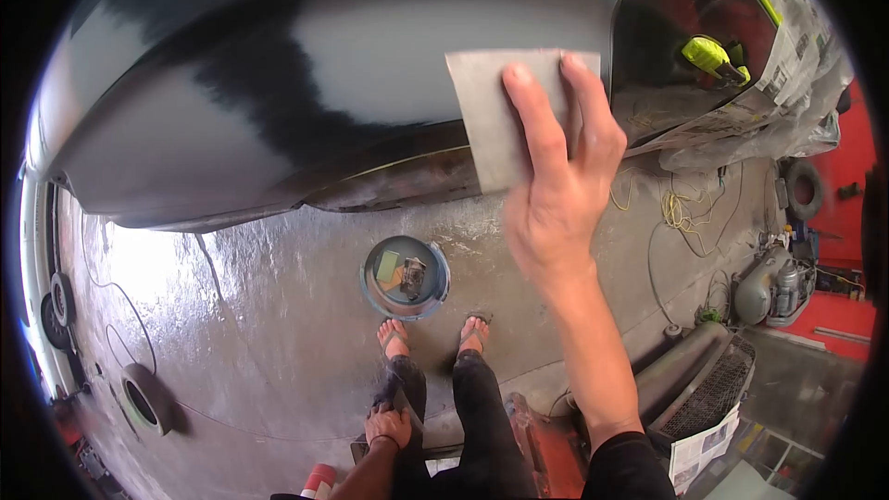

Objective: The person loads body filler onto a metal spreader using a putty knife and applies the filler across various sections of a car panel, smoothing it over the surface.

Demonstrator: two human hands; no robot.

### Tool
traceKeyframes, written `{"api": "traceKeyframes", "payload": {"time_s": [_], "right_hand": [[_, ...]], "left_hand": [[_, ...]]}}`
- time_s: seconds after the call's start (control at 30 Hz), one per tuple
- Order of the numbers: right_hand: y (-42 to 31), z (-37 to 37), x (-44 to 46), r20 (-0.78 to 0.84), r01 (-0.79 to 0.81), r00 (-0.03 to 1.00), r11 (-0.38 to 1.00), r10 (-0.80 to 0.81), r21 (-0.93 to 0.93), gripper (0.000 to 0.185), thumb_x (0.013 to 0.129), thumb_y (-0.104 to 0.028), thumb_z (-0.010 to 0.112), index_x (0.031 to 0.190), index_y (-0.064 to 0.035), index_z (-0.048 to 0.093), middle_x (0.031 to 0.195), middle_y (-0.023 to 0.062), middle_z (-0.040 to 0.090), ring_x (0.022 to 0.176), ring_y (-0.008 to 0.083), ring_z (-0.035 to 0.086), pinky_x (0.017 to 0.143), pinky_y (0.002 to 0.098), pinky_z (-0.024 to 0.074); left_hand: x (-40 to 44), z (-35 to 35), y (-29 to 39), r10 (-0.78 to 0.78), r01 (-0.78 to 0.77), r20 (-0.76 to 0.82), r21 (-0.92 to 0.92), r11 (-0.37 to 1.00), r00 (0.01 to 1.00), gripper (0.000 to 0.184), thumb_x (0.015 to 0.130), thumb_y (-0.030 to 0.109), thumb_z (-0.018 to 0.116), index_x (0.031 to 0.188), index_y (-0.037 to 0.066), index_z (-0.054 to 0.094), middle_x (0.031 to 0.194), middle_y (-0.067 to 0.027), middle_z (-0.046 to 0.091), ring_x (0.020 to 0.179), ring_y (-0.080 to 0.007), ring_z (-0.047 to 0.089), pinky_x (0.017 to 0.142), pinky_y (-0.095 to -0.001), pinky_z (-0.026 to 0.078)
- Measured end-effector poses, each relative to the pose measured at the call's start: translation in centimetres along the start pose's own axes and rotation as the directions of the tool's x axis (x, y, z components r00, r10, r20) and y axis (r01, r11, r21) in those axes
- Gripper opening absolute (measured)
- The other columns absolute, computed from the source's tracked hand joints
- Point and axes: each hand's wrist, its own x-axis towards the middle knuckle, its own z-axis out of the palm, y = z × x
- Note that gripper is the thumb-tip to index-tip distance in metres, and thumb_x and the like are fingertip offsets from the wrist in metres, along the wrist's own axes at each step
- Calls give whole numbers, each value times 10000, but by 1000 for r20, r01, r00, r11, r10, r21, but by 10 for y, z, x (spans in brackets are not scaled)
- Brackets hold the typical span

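My right hand (pixel 565 194) has two fingers stretched over the face of a grey sheet of sandpaper (pixel 491 120). The thumb is hidden. Behind the sheet is a car body panel (pixel 380 28), patched in grey and black; whether the paper touches it I cannot tell. Down by my knee, my left hand (pixel 389 428) has its fingers curled, with a dark, narrow flat piece beside it that I cannot make out. A round basin (pixel 443 289) stands on the floor in front of my feet, holding a green pad (pixel 388 266) and other small pieces.
Newspaper masking (pixel 804 56) and yellow-green tape edge the car's right side, near a yellow-green door handle (pixel 708 56). A compressor (pixel 764 285), a yellow cord (pixel 681 213) and a grille part (pixel 718 384) lie right. A tyre (pixel 145 398) is at left on the wet-looking floor.
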Motion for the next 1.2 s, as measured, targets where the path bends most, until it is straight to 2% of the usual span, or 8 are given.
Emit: {"api": "traceKeyframes", "payload": {"time_s": [0.07, 0.23, 0.37, 0.6, 0.8, 0.87, 1.07, 1.2], "right_hand": [[3, 25, 18, -147, 51, 987, 993, -66, -106, 728, 856, 52, 707, 1480, -318, 759, 1590, 92, 550, 1233, 282, 564, 1054, 415, 452], [-3, 52, 10, -77, -64, 996, 970, 48, -236, 833, 849, 73, 688, 1565, -353, 684, 1628, 60, 535, 1239, 296, 575, 1043, 432, 426], [-22, -1, -23, 266, -187, 931, 953, 249, -238, 769, 881, 49, 699, 1552, -327, 692, 1545, -6, 618, 1237, 312, 598, 1071, 452, 426], [4, 0, 30, -42, 90, 994, 977, -100, -193, 698, 880, 127, 652, 1460, -245, 766, 1524, 61, 614, 1461, 339, 526, 1216, 468, 399], [3, 29, 34, -171, 65, 981, 985, -93, -162, 670, 848, 2, 792, 1432, -327, 789, 1438, 14, 602, 1333, 295, 559, 1120, 432, 451], [2, 33, 37, -173, 85, 977, 969, -127, -230, 726, 865, 121, 729, 1473, -274, 776, 1481, 32, 591, 1379, 311, 527, 1179, 421, 454], [17, 58, 22, -158, 124, 971, 946, -178, -301, 643, 853, -47, 781, 1404, -379, 797, 1463, -20, 604, 1367, 317, 541, 1077, 423, 464], [-6, 15, -3, 115, 59, 993, 985, -40, -164, 565, 907, -2, 773, 1394, -284, 820, 1448, 35, 648, 1337, 328, 587, 1162, 426, 506]], "left_hand": [[5, 6, -3, 6, -5, -10, 11, 1000, 1000, 604, 1107, 506, 527, 1237, -4, 826, 1442, -183, 726, 1396, -399, 633, 1168, -526, 493], [2, -8, 4, -37, 36, 45, 19, 999, 998, 591, 1089, 502, 537, 1224, 10, 833, 1445, -171, 723, 1400, -373, 633, 1182, -510, 491], [5, 5, 4, -14, 13, 22, 49, 999, 1000, 588, 1090, 506, 524, 1221, 33, 848, 1455, -156, 723, 1413, -368, 623, 1198, -499, 471], [0, 4, 15, 21, -24, 42, 73, 997, 999, 595, 1101, 498, 485, 1208, 52, 864, 1459, -131, 726, 1424, -334, 606, 1207, -498, 433], [2, 4, 18, 13, -17, 52, 74, 997, 999, 602, 1106, 499, 475, 1220, 58, 867, 1459, -116, 726, 1432, -330, 591, 1200, -496, 433], [5, 4, 18, 12, -17, 58, 80, 997, 998, 605, 1106, 500, 475, 1216, 54, 869, 1457, -119, 726, 1434, -331, 590, 1199, -495, 433], [7, -1, 19, 9, -14, 65, 69, 998, 998, 617, 1101, 504, 480, 1194, 36, 870, 1442, -132, 732, 1442, -334, 588, 1201, -497, 436], [10, -2, 19, 13, -15, 35, 56, 998, 999, 600, 1088, 498, 500, 1192, 32, 864, 1427, -146, 738, 1427, -342, 609, 1197, -497, 442]]}}
